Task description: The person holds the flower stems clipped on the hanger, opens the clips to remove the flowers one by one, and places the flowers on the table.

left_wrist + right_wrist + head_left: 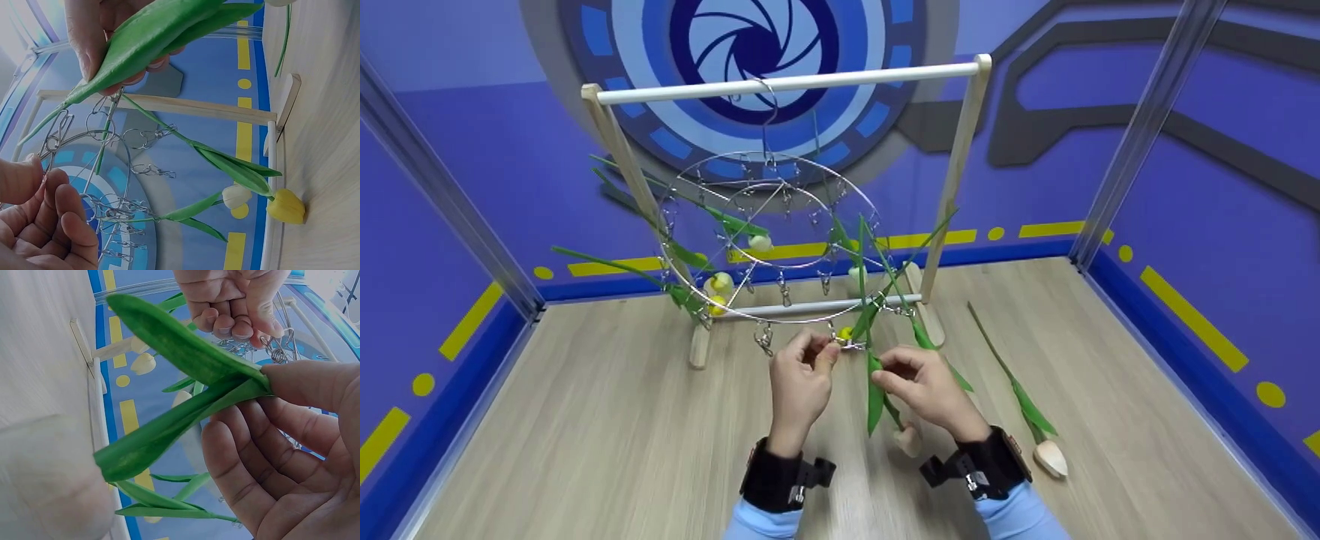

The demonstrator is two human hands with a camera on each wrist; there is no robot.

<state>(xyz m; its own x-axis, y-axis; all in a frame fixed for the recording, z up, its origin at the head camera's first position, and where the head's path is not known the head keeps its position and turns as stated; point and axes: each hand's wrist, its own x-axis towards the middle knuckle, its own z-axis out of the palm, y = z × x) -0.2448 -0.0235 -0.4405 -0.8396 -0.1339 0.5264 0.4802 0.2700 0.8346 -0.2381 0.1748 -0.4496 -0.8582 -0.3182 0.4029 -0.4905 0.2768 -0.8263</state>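
Note:
My left hand (802, 382) pinches a metal clip (54, 143) on the near rim of a round wire clip hanger (787, 323). Just to its right, my right hand (934, 386) holds an artificial tulip (169, 433) between thumb and fingers, low on its stem by the green leaves. The pale head (909, 440) of this tulip points down, and its stem tip reaches up beside the clip. Whether the clip touches the stem cannot be told. Nearby, a yellow tulip (287, 206) and a white tulip (236, 196) hang head down from other clips.
The hanger's hook rests on the white rod (675, 91) of a wooden stand (960, 165). More tulips hang at its left, including a yellow one (718, 305). On the wooden tabletop (660, 450), a pale tulip (1050, 458) lies at right. Blue panels (1222, 225) enclose the table.

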